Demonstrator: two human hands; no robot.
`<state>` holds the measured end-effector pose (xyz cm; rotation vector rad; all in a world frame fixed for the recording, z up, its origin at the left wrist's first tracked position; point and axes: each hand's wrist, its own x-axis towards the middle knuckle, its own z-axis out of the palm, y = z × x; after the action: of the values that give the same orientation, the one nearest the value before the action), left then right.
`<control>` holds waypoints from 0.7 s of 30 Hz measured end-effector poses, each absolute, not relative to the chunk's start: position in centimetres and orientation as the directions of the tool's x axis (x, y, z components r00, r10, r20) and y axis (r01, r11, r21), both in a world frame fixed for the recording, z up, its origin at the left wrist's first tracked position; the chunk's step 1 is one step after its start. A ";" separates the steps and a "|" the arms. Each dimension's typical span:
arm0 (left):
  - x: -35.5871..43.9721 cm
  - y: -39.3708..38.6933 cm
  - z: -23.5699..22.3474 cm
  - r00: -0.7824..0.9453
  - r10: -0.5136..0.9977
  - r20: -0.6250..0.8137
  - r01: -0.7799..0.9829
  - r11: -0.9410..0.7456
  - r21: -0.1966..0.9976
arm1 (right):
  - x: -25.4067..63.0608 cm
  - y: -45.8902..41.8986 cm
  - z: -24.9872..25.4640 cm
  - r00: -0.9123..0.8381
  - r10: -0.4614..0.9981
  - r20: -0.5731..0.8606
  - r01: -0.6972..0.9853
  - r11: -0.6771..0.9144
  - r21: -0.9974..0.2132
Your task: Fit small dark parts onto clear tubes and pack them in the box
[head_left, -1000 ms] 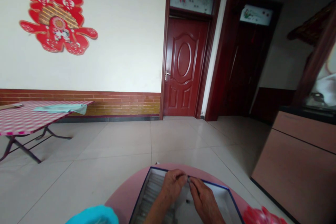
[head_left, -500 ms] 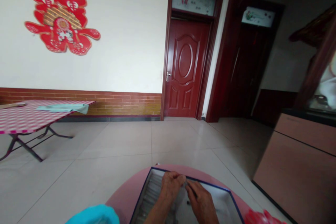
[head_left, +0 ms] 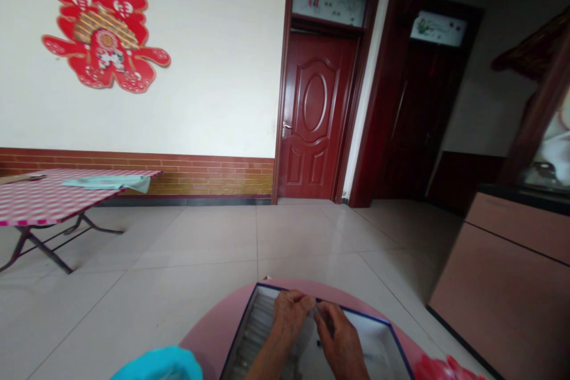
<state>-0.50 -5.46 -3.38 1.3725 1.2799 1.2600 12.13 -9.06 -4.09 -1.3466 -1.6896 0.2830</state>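
At the bottom of the head view, my left hand (head_left: 289,314) and my right hand (head_left: 337,332) meet over an open box with a dark blue rim (head_left: 249,313) that lies on a round pink table (head_left: 214,332). The fingers of both hands are pinched together on a small thin grey thing (head_left: 316,309) between them; I cannot make out what it is. Rows of grey pieces (head_left: 256,329) fill the box's left side. A small dark speck (head_left: 319,342) lies on the box's pale floor under my hands.
A cyan object (head_left: 160,365) sits at the bottom left, a red one (head_left: 445,368) at the bottom right. A checked red folding table (head_left: 48,196) stands left; a tan cabinet (head_left: 503,273) right. A closed red door (head_left: 314,116) faces me across a tiled floor.
The view has shifted slightly. My hands have drawn a little closer together over the box and stay pinched on the small thing.
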 end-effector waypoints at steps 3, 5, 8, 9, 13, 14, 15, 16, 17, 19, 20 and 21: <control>-0.5 -5.4 -3.2 0.004 0.993 0.118 0.118 -0.117 0.986 | 12.0 -9.2 -3.9 0.049 0.884 0.465 0.632 0.333 -0.700; -0.4 -5.5 -3.1 0.030 0.993 0.118 0.109 -0.121 0.987 | 11.8 -9.5 -3.5 0.019 0.884 0.467 0.601 0.363 -0.712; -0.4 -5.4 -3.0 0.044 0.992 0.121 0.106 -0.125 0.986 | 11.7 -9.7 -3.1 -0.020 0.884 0.466 0.570 0.394 -0.722; -0.4 -5.4 -3.0 0.042 0.992 0.121 0.108 -0.125 0.986 | 11.6 -9.7 -3.2 -0.021 0.886 0.464 0.569 0.392 -0.723; -0.5 -5.2 -3.0 0.030 0.992 0.122 0.120 -0.125 0.985 | 11.6 -9.4 -3.8 0.014 0.901 0.433 0.559 0.352 -0.751; -0.5 -5.1 -3.0 0.031 0.992 0.121 0.122 -0.124 0.985 | 11.6 -9.4 -3.9 0.025 0.909 0.415 0.548 0.335 -0.767; -0.6 -5.1 -3.0 0.034 0.992 0.120 0.123 -0.123 0.985 | 11.5 -9.5 -3.9 0.032 0.917 0.398 0.531 0.322 -0.784; -0.6 -5.1 -2.9 0.036 0.992 0.118 0.123 -0.121 0.985 | 11.5 -9.6 -3.8 0.033 0.923 0.384 0.510 0.315 -0.801; -0.6 -5.2 -2.9 0.039 0.993 0.115 0.122 -0.119 0.985 | 11.4 -9.7 -3.6 0.031 0.927 0.374 0.488 0.313 -0.815; -0.7 -5.3 -2.7 0.045 0.993 0.112 0.121 -0.116 0.986 | 11.3 -10.0 -3.3 0.025 0.930 0.366 0.461 0.314 -0.830; -0.6 -5.4 -2.5 0.049 0.993 0.111 0.120 -0.117 0.986 | 11.2 -10.1 -3.1 0.030 0.932 0.362 0.457 0.310 -0.834; -0.6 -5.6 -2.3 0.054 0.992 0.112 0.118 -0.118 0.986 | 11.2 -10.2 -3.0 0.035 0.933 0.357 0.453 0.304 -0.838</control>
<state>-0.61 -5.59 -2.27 1.4070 1.2059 1.1986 11.16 -10.17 -2.96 -1.3037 -1.5811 0.6083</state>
